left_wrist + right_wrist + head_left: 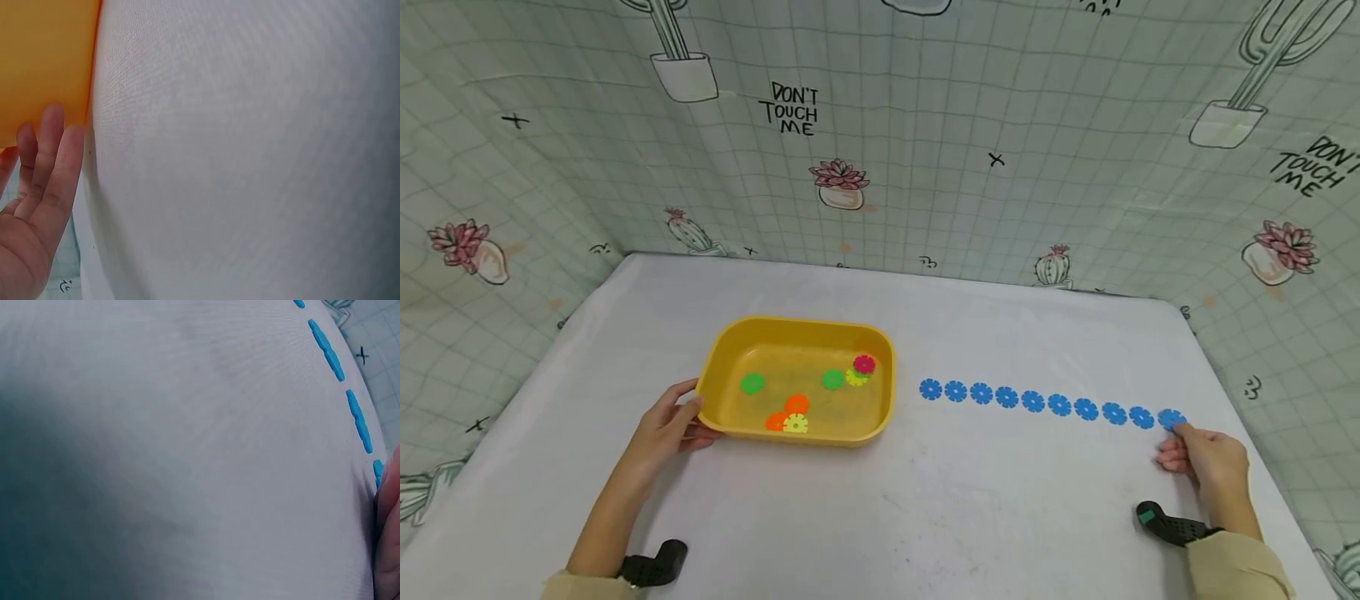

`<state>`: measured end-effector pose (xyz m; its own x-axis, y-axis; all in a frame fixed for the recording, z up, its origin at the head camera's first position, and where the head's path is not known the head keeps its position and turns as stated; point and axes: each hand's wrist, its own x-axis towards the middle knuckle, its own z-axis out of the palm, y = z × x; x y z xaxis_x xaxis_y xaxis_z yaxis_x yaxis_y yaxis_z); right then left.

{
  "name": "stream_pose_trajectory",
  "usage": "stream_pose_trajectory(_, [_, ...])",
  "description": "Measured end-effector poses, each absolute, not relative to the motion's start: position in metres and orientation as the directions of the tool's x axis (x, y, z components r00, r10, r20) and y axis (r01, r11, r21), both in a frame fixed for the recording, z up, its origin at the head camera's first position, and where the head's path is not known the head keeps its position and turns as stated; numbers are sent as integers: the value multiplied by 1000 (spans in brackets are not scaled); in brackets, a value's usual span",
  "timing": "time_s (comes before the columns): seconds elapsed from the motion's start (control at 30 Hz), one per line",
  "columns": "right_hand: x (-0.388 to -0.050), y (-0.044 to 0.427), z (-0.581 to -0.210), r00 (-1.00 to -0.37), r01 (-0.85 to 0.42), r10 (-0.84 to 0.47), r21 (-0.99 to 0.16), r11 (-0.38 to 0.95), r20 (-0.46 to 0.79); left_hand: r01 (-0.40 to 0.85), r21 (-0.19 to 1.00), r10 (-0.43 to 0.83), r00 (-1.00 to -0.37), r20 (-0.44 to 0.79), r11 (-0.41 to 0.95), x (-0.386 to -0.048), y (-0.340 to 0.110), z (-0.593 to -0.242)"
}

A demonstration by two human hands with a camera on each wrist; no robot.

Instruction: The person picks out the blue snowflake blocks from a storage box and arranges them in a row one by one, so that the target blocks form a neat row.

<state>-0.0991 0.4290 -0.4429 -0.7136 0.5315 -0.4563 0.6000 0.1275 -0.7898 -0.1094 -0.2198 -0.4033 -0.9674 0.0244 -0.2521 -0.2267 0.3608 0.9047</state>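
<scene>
A yellow tray (797, 437) stands left of centre on the table, with several green, orange, yellow and pink flower-shaped discs inside. At its left end my left hand (666, 425) holds the rim and corner; the left wrist view shows fingers (47, 162) against the tray's side (44, 69). To the right of the tray runs a row of blue flower-shaped discs (1032, 402). My right hand (1213, 462) pinches the rightmost blue disc (1169, 418), partly covering it. In the right wrist view only the edge of that hand (389, 531) shows.
A white cloth (940, 508) covers the table, with small dark specks near the middle. Behind it and at both sides hangs a checked curtain (925, 208) with cactus prints. Black bands (1180, 527) are on both wrists.
</scene>
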Motion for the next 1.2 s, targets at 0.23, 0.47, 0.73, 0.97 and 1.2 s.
stream_pose_trajectory(0.23, [-101, 432, -443, -678, 650, 529, -753, 108, -510, -228, 902, 33, -966, -257, 366, -108, -221, -402])
stream_pose_trajectory(0.47, [-103, 436, -443, -682, 653, 506, -751, 97, -528, -244, 895, 27, -962, -273, 373, -106, -223, -401])
stream_pose_trajectory(0.73, [-108, 438, -445, -666, 671, 506, -736, 87, -548, -259, 879, -6, -960, -280, 399, -104, -226, -405])
stream_pose_trajectory(0.97, [-106, 445, -437, -695, 647, 374, -761, -48, -614, -258, 860, -50, -963, -263, 440, -102, -238, -401])
stream_pose_trajectory(1.2, [-101, 440, -429, -753, 600, 361, -800, 31, -551, -247, 827, -118, -969, -217, 506, -121, -268, -411])
